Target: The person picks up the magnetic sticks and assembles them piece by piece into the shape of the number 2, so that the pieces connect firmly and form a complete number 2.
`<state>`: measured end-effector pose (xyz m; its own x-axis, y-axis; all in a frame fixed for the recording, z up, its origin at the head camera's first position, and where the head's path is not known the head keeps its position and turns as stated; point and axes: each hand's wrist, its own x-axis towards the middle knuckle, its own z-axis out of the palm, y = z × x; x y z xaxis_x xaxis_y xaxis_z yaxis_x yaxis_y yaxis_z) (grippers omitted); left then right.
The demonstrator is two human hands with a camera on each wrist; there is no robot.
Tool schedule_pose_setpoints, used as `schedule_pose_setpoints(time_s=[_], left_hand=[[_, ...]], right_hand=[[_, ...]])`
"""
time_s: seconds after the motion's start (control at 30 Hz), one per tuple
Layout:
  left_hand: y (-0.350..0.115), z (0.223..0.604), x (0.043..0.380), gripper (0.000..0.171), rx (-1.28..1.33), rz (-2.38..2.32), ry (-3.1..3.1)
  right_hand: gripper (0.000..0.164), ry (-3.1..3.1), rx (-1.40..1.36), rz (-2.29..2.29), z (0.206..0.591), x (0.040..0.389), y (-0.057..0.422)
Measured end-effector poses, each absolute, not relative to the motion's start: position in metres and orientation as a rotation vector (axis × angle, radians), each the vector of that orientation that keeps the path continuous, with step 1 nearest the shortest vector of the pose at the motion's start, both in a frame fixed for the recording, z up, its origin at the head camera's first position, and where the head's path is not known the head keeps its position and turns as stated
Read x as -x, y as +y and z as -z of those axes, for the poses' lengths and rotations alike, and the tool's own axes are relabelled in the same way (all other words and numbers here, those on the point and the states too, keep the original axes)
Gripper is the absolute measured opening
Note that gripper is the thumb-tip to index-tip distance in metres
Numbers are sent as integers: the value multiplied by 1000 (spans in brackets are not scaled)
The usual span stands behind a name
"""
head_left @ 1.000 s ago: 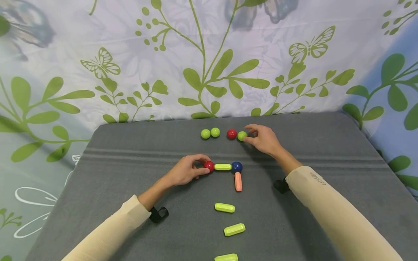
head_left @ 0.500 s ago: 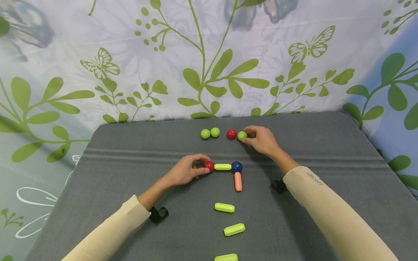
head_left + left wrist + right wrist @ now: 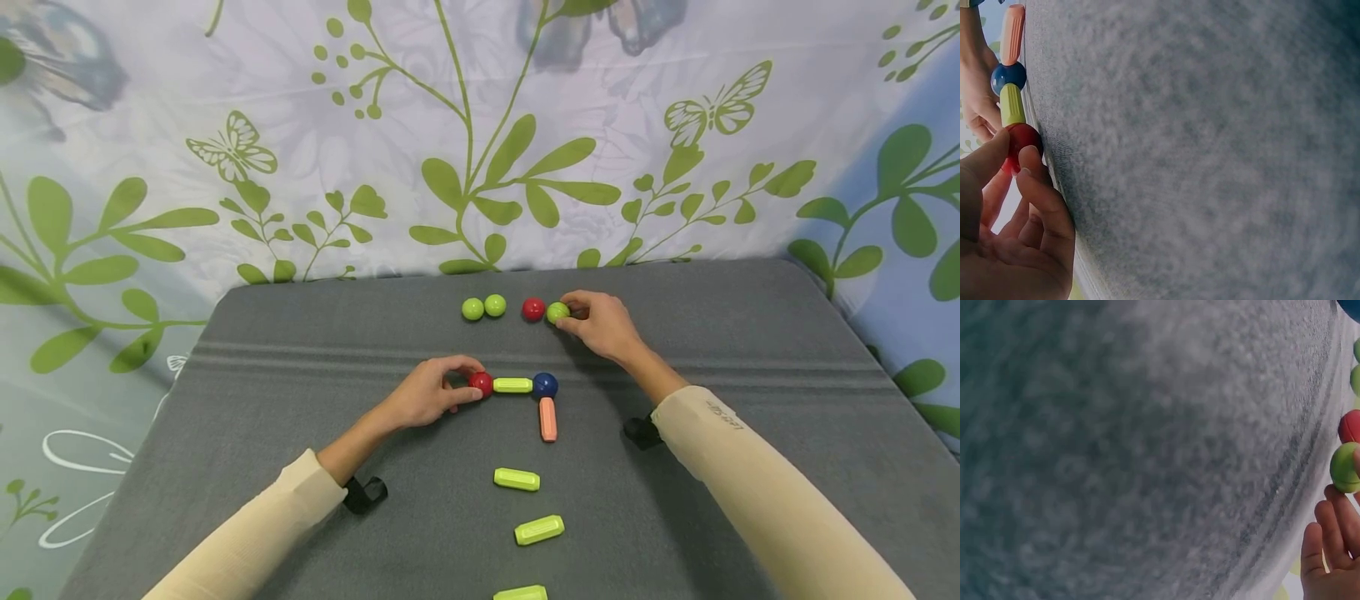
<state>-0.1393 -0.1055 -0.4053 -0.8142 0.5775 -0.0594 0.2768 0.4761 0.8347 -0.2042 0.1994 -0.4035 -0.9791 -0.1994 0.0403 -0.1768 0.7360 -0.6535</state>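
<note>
The left hand (image 3: 427, 393) pinches a red ball (image 3: 484, 382) against the gray table (image 3: 322, 317), likely so the row can't slide. The right hand (image 3: 606, 327) pinches a green ball (image 3: 556, 312) from its 3 o'clock side, maybe because the other red ball (image 3: 533, 309) sits just beside it at 9 o'clock. The right wrist view cuts that hold off, so I can't tell how tight it is. At the held red ball's 3 o'clock, a yellow stick (image 3: 513, 385) touches it, then a blue ball (image 3: 545, 385). A pink stick (image 3: 548, 419) points to 6 o'clock, making a corner (like a bent elbow). Past the other red ball, toward 9 o'clock, sit 2 more green balls (image 3: 495, 305). Toward 6 o'clock, 3 loose yellow sticks (image 3: 539, 530) lie apart, perhaps so they're easy to pick up.
</note>
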Motion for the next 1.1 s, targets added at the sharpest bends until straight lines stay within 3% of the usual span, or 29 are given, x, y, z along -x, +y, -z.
schedule_pose_setpoints(time_s=[0.27,1.1], left_hand=[[-104,405,139,29,-718,-1258,2392],[-106,404,137,29,-731,-1255,2392]], right_hand=[[34,2888,410,1163,399,187,210],[23,2671,713,1361,383,76,194]])
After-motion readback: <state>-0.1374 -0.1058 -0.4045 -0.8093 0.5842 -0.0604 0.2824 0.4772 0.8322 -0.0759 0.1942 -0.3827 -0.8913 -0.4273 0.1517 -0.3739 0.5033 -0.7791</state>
